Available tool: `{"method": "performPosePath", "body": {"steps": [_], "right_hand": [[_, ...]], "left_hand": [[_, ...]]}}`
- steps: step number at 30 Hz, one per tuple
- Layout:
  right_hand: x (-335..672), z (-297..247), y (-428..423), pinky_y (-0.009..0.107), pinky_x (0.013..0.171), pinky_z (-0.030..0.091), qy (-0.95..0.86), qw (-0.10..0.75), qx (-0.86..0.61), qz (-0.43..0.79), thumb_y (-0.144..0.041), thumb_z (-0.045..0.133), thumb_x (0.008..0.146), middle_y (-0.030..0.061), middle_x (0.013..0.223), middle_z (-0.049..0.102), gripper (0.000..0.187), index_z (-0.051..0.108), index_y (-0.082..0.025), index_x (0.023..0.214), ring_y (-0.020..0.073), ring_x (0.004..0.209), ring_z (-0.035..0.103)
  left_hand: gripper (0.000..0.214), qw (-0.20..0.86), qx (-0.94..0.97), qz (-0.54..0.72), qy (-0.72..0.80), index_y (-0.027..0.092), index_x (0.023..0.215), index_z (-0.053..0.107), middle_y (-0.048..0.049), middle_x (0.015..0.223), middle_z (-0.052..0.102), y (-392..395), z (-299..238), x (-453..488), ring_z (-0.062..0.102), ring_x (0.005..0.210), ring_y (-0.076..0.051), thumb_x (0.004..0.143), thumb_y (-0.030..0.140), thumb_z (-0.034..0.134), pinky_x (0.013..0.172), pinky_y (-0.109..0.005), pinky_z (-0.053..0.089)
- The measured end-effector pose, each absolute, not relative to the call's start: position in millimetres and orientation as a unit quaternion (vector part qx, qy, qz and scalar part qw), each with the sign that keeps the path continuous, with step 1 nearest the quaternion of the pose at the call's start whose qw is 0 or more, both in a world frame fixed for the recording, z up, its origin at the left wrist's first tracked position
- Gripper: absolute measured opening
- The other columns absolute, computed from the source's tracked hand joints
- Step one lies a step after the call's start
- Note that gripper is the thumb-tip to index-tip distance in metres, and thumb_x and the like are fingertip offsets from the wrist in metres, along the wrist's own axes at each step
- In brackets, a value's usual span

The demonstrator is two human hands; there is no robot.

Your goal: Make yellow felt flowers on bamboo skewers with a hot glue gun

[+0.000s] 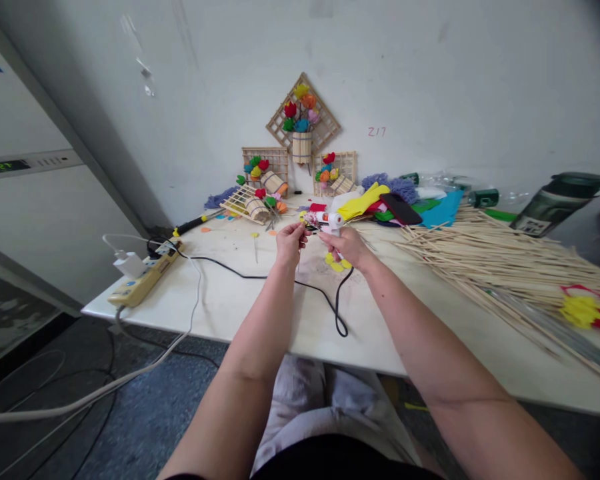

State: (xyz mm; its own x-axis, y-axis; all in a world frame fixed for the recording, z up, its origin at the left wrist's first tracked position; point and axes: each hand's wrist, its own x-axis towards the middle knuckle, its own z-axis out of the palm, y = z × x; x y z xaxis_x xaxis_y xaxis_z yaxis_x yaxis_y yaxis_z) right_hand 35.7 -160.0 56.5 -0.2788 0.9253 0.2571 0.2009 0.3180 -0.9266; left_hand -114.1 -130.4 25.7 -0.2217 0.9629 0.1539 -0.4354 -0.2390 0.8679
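Faces a pale wall [430, 80] across a white table [220, 303], with sticks [485, 257] heaped on the right. Has a diamond flower panel [301, 125] ahead and a power strip [147, 277] off to the left. Closes the right hand [349, 245] around a glue gun [334, 221] above the table's middle, aiming it toward the left hand [291, 241]. Has yellow discs [336, 263] on the table just below. Pinches a thin stem [299, 260] between left thumb and fingers; cannot make out its tip.
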Motion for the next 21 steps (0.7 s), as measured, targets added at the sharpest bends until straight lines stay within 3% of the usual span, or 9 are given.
{"method": "performPosePath", "body": {"steps": [21], "right_hand": [[34.6,57.1,-160.8,0.021,0.033,0.036,-0.693,0.426,-0.424,0.398,-0.049,0.061,0.072,-0.0034,0.047,0.049,0.036,0.051,-0.016,0.061,0.0081,0.033,0.044]], "left_hand": [[0.024,0.508,0.356,0.702,0.351,0.012,0.074,0.059,-0.0013,0.054,0.061,-130.0,26.0,-114.7,0.044,0.04,-0.005,0.06,0.027,0.071,0.039,-0.017,0.026]]}}
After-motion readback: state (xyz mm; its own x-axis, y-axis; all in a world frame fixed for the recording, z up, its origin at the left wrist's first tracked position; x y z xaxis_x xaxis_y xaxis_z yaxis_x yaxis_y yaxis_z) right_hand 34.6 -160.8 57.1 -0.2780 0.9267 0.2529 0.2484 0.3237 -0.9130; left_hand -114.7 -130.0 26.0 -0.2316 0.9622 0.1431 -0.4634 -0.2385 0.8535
